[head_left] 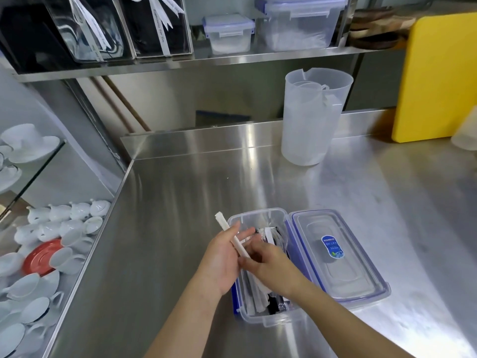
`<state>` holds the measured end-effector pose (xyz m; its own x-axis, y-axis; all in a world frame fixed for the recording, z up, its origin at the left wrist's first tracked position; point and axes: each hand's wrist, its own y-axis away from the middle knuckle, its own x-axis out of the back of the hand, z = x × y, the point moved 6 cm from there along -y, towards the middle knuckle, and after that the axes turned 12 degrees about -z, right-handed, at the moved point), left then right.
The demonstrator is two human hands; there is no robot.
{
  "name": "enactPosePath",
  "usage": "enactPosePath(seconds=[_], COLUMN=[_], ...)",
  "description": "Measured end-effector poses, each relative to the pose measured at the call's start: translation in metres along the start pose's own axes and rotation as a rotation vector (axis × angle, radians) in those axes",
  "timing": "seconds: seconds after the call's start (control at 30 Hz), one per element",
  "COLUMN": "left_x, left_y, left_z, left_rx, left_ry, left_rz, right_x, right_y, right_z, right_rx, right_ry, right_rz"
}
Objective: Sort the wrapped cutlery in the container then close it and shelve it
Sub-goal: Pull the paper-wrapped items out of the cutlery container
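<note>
Left hand (222, 257) is gripping a wrapped stick (233, 237) over the container (258, 215); right hand (271, 262) is pinching its near end, risking a slip onto the surface (180, 202).

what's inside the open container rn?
In the container: white paper-wrapped cutlery and some dark, clear-wrapped pieces. Both hands, left hand and right hand, cover its middle, so count and layout there are hidden.

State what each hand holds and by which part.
Both hands share one long white paper-wrapped cutlery piece above the clear plastic container: the left hand grips its middle, the right hand pinches its near end.
</note>
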<state>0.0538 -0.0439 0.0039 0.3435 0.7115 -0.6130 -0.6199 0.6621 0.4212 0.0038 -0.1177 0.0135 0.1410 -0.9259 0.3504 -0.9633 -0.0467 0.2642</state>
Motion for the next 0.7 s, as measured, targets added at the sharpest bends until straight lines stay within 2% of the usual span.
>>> enactPosePath(seconds=[0.13, 0.23, 0.3, 0.37, 0.5, 0.7], left_x=[0.005, 0.010, 0.013, 0.013, 0.011, 0.017], left_y=[0.000, -0.002, -0.002, -0.001, 0.001, 0.002], left_z=[0.000, 0.004, 0.005, 0.004, 0.002, 0.001], left_rx=[-0.038, -0.077, -0.095, -0.096, -0.082, -0.077], left_ry=[0.088, 0.134, 0.153, 0.161, 0.152, 0.130], left_rz=[-0.055, -0.049, -0.013, 0.018, 0.064, 0.079], right_x=[-0.003, 0.009, 0.021, 0.025, 0.018, 0.017], right_y=[0.004, 0.006, 0.007, 0.007, 0.001, -0.005], right_z=[0.002, 0.011, 0.018, 0.022, 0.028, 0.038], right_rx=[-0.020, -0.075, -0.169, -0.296, -0.527, -0.584], right_ry=[0.027, 0.023, 0.247, 0.514, 0.743, 0.734], right_rz=[-0.050, 0.077, 0.204, 0.239, 0.141, 0.062])
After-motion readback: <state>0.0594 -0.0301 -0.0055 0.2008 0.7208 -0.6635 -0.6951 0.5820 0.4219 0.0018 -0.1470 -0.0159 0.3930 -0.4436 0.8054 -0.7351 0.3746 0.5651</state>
